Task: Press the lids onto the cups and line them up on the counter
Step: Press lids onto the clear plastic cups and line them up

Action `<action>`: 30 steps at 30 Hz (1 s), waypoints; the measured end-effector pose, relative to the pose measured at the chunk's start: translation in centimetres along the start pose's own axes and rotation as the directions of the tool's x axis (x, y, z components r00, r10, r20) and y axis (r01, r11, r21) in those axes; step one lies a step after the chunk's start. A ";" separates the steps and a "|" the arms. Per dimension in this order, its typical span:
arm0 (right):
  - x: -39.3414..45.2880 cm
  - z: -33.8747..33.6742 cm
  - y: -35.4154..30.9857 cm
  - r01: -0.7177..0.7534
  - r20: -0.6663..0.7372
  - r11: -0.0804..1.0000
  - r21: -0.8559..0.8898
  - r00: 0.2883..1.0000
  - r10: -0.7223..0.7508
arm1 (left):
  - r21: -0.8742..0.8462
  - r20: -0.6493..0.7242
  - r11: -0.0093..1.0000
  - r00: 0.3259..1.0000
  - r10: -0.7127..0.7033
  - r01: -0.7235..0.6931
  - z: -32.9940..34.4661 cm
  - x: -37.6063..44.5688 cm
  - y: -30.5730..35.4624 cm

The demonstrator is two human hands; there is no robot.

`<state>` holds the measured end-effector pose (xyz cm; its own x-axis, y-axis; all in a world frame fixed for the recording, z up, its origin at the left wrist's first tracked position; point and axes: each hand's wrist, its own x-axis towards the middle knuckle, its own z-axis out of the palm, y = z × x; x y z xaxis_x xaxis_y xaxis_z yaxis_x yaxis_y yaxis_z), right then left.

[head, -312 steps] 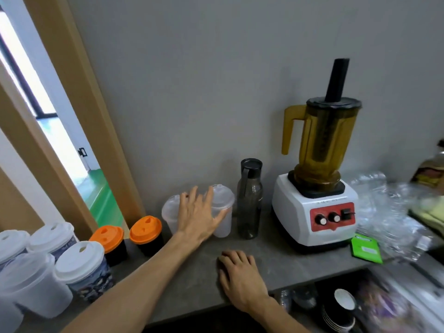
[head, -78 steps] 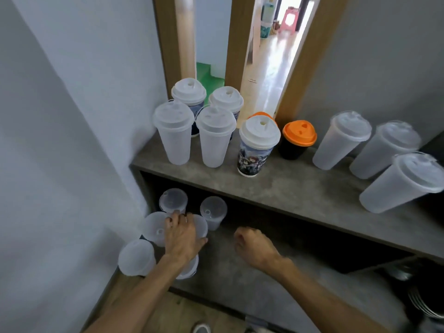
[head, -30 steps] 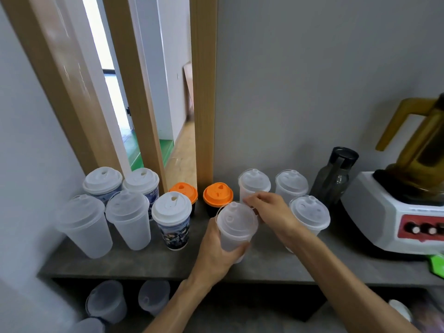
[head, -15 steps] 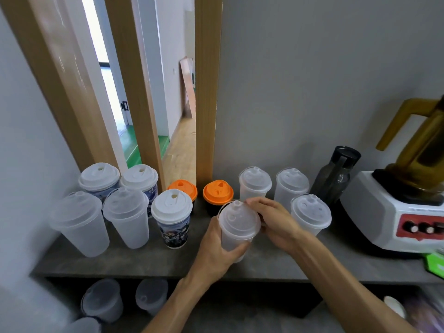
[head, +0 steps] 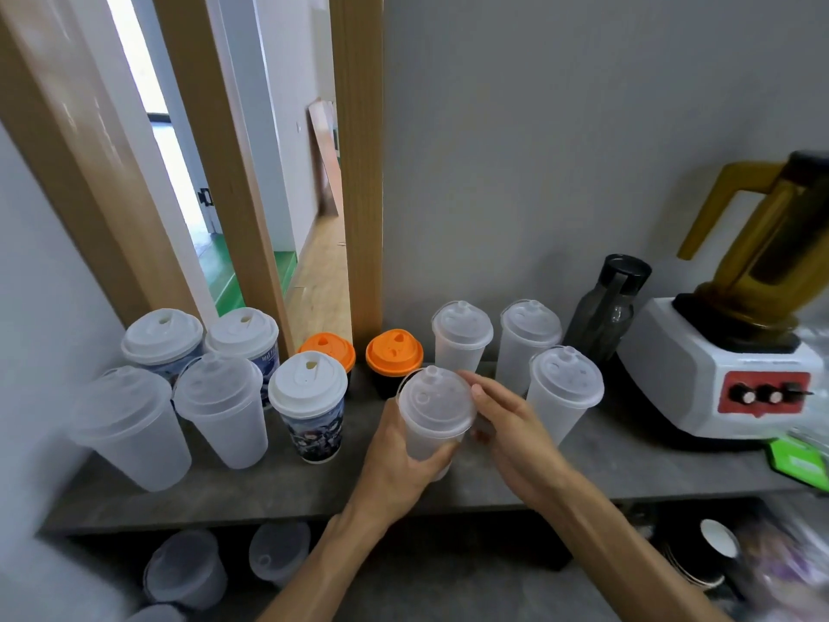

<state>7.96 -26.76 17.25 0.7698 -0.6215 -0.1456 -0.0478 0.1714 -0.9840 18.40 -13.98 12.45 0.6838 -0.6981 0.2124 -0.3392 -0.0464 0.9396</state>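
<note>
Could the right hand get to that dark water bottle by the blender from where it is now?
Probably yes. The right hand is beside the held cup; a lidded cup stands partly between it and the bottle, but going over looks open.

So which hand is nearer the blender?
Right. The right hand sits at the held cup's blender-facing side; the left hand grips that cup, farther from the blender.

On the counter [head: 448, 484]: 5 lidded cups left [head: 220, 410], 3 right [head: 563, 397] (bottle [head: 603, 316], blender [head: 726, 379] beyond).
</note>
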 end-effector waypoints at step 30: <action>-1.7 2.3 -1.3 0.174 0.004 0.645 -0.744 0.966 -0.257 | 0.095 0.016 0.995 0.999 -0.030 0.029 0.9 -0.5 -1.5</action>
<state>8.19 -24.20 19.00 0.7586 -0.6418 0.1124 -0.3702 -0.5666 -0.7362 18.04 -14.20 10.72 0.6832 -0.7079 0.1793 -0.3791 -0.1340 0.9156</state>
